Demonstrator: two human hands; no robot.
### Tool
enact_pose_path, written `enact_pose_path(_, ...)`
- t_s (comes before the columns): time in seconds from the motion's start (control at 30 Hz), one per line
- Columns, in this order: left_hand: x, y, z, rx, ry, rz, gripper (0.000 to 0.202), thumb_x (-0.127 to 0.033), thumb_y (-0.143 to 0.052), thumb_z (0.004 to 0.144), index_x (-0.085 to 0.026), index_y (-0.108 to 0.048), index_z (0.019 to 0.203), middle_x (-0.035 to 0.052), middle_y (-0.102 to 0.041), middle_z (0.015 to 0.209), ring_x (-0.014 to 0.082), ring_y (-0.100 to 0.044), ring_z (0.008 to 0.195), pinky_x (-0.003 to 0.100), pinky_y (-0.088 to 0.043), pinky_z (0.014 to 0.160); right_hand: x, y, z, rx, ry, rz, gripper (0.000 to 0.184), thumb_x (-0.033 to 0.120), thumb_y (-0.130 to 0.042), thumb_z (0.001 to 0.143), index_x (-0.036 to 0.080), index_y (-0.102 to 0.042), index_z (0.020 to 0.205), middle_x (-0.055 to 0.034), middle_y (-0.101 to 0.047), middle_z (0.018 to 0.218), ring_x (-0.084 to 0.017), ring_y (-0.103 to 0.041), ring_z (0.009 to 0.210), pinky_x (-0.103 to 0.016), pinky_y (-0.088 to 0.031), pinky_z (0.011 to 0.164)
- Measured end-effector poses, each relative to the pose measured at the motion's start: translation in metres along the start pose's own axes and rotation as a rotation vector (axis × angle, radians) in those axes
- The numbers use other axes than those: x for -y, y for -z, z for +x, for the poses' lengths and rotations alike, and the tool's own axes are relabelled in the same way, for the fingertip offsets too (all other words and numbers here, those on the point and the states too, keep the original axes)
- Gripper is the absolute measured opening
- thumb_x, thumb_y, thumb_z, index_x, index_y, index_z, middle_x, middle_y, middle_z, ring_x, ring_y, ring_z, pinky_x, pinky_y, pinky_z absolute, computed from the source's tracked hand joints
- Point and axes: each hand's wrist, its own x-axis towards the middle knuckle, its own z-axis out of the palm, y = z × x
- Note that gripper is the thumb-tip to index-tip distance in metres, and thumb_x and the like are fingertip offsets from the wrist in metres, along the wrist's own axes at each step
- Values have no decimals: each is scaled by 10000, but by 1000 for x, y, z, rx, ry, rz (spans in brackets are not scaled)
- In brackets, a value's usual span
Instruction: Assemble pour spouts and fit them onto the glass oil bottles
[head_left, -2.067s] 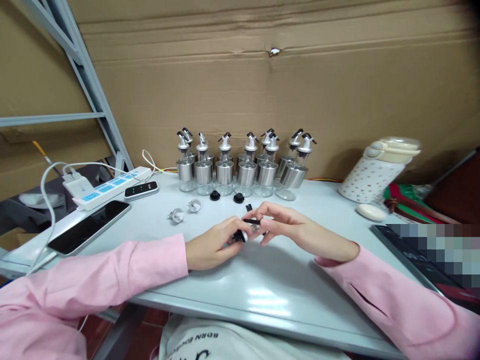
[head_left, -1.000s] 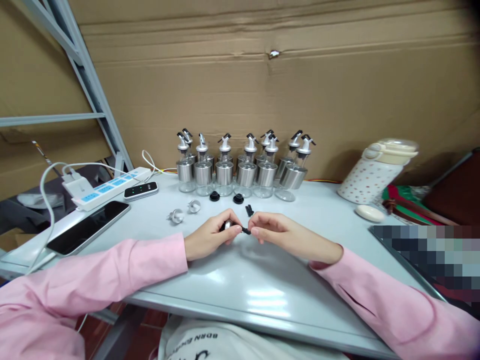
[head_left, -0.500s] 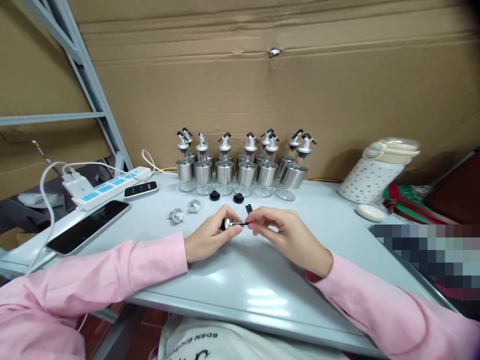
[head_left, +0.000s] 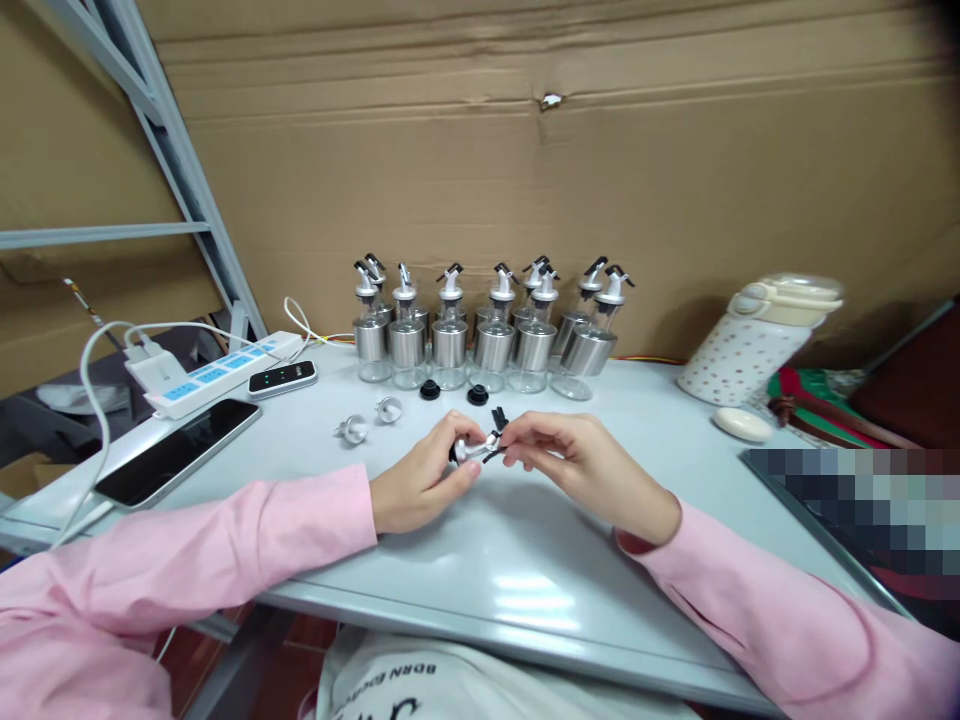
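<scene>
Between my two hands, over the middle of the table, is a silver bottle pourer (head_left: 471,449) with a black base. My left hand (head_left: 426,474) is closed round its body, thumb and fingers gripping it from the left. The fingertips of my right hand (head_left: 564,450) pinch the black lever (head_left: 493,455) at the spout end. Just beyond my right fingertips are small black pieces (head_left: 499,415); whether they lie on the table or join the pourer I cannot tell. Two black stoppers (head_left: 478,395) (head_left: 430,390) and two small metal funnels (head_left: 388,410) (head_left: 352,430) lie nearby.
Several glass-and-steel bottles (head_left: 450,342) with pourers stand along the cardboard wall (head_left: 420,150). To the left are a power strip (head_left: 217,375), a small black device (head_left: 282,378) and a phone (head_left: 178,455). A dotted bottle (head_left: 742,355) and a white oval object (head_left: 741,424) stand right.
The pourer has turned in my left hand, so more of its silver spout shows. My right fingertips have shifted slightly right and stay at the black lever.
</scene>
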Motion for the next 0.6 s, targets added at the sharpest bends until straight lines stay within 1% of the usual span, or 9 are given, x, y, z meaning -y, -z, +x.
enact_pose_path(0.2,-1,-1,1,16,56,-12,185,-242,-356,884,-182,-379,1057,71,-482,1015,176,-461,948,321,-374,867,-2,1,0,-26,136,-179,154,162,-435,833,183,-582,791,-29,-643,713,-139,-588,654,-254,-439,613)
enact_pose_path(0.33,0,-1,1,33,33,-17,178,-257,-343,892,-184,-391,1047,69,-476,994,177,-456,940,328,-376,863,-4,0,-1,-19,204,-242,172,173,-411,851,190,-574,801,-40,-623,730,-145,-580,665,-265,-449,637)
enact_pose_path(0.47,3,-1,2,59,13,-27,173,-266,-352,892,-185,-395,1040,66,-467,990,170,-452,917,318,-381,843,-6,-1,-2,-2,224,-261,167,157,-406,845,187,-569,821,-50,-618,758,-150,-575,673,-269,-452,637)
enact_pose_path(0.6,4,-2,3,100,23,-35,191,-289,-422,875,-184,-401,1033,61,-462,995,153,-458,857,281,-397,773,-6,-2,-2,29,207,-239,164,129,-413,834,185,-567,839,-53,-633,812,-147,-580,708,-269,-452,660)
